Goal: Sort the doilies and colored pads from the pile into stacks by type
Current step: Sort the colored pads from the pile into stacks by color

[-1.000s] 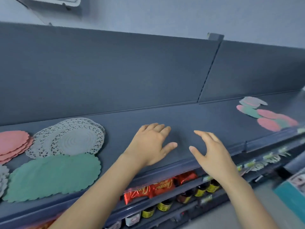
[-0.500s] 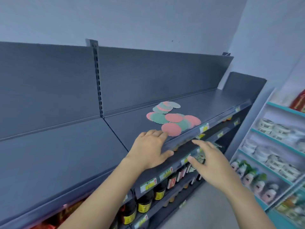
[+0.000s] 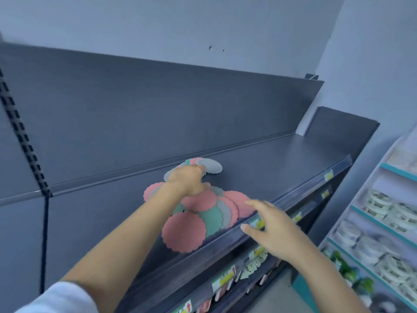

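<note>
A loose pile of scalloped colored pads lies on the dark grey shelf: a pink pad at the front, a teal pad beside it, and a grey pad at the back. My left hand reaches over the middle of the pile, knuckles up, fingers and thumb curled down onto the pads; what the fingers pinch is hidden under the hand. My right hand hovers open at the shelf's front lip, fingers spread, its index tip at the edge of the rightmost pink pad.
The shelf has a raised front rail with price tags and a tall grey back panel. Lower shelves below hold packaged goods. A teal-edged rack of round tins stands close on the right.
The view has swung right, away from the sorted stacks, and closed in on the pile. My left hand has moved from the shelf edge onto the pads; the right hand has come up beside them.
</note>
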### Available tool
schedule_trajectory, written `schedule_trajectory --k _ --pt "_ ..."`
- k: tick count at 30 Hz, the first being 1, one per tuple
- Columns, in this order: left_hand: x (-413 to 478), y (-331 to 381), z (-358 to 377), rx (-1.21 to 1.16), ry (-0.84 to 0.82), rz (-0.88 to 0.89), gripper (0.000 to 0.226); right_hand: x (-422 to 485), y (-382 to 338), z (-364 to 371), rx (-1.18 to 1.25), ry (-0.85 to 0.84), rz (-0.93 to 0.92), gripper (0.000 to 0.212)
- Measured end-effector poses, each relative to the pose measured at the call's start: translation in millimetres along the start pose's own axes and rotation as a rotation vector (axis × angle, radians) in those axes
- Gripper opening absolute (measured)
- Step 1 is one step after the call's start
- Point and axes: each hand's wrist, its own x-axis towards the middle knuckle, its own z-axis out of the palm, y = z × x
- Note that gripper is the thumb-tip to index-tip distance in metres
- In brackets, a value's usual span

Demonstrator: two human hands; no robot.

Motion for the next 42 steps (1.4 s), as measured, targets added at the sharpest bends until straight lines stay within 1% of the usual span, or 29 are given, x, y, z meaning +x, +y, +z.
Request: schedule_trajectory --k 4,5,8,10,11,16,18,19,20,22,24,26,27,28,30,32,34,36,39,42 --pt "85.3 -0.8 13.5 -0.126 0.026 -0.154 0.047 83.1 32.1 -14.4 -0.015 -0.113 -0.036 0.052" --pt "100.6 0.0 16.9 -0.141 0.007 -0.211 0.051 103.9 39.4 -17.0 -0.014 -0.133 -0.047 0.051" --pt "134.2 -1.4 15.3 -0.197 -0.117 -0.365 0.074 160.7 57.6 -16.4 0.016 -0.156 -0.086 0.050" --pt "147.3 -6.2 9.5 -0.242 -0.186 -0.439 0.087 194.3 65.0 -9.1 0.037 -0.178 -0.117 0.054" --pt "151.5 -8.9 7.7 -0.265 -0.206 -0.464 0.089 211.2 67.3 -3.9 0.045 -0.194 -0.138 0.057" --pt "160.3 -8.8 7.9 -0.321 -0.220 -0.522 0.086 295.9 72.3 25.5 0.060 -0.258 -0.279 0.071" --pt "159.1 -5.0 7.9 -0.365 -0.197 -0.543 0.075 321.3 73.5 32.9 0.083 -0.295 -0.315 0.081" --pt "157.9 -3.5 10.1 -0.388 -0.167 -0.550 0.064 331.1 75.4 34.5 0.100 -0.328 -0.322 0.083" --pt "155.9 -0.5 12.8 -0.405 -0.127 -0.561 0.053 339.0 78.5 35.0 0.113 -0.363 -0.332 0.077" --pt "150.6 9.0 18.6 -0.423 -0.044 -0.604 0.046 349.9 87.2 34.7 0.152 -0.392 -0.369 0.051" --pt "146.2 24.3 25.8 -0.369 0.029 -0.691 0.050 357.1 96.9 37.4 0.233 -0.380 -0.408 0.034" --pt "144.2 41.3 33.7 -0.290 0.116 -0.768 0.059 360.2 101.3 39.1 0.339 -0.404 -0.426 0.027" --pt "142.4 48.2 39.1 -0.260 0.158 -0.789 0.059 360.1 101.4 39.0 0.396 -0.428 -0.429 0.022" --pt "139.8 55.0 43.5 -0.254 0.192 -0.809 0.059 359.0 100.6 37.9 0.447 -0.452 -0.429 0.019" --pt "131.7 64.6 50.5 -0.345 0.298 -0.844 0.052 356.0 98.9 35.7 0.574 -0.485 -0.417 0.016" --pt "127.0 66.7 53.4 -0.417 0.433 -0.926 0.050 355.4 97.5 32.2 0.778 -0.492 -0.358 0.012" --pt "129.7 66.2 51.6 -0.338 0.489 -1.059 0.048 359.9 95.9 28.9 0.943 -0.451 -0.259 0.009" --pt "138.9 63.0 49.0 -0.226 0.438 -1.137 0.046 367.7 96.0 27.6 1.080 -0.420 -0.158 0.012" --pt "155.4 57.0 44.9 -0.162 0.316 -1.196 0.059 376.7 100.3 28.3 1.190 -0.445 -0.067 0.022" --pt "164.0 52.7 40.8 -0.184 0.343 -1.220 0.061 381.8 102.4 28.1 1.218 -0.507 -0.059 0.022"
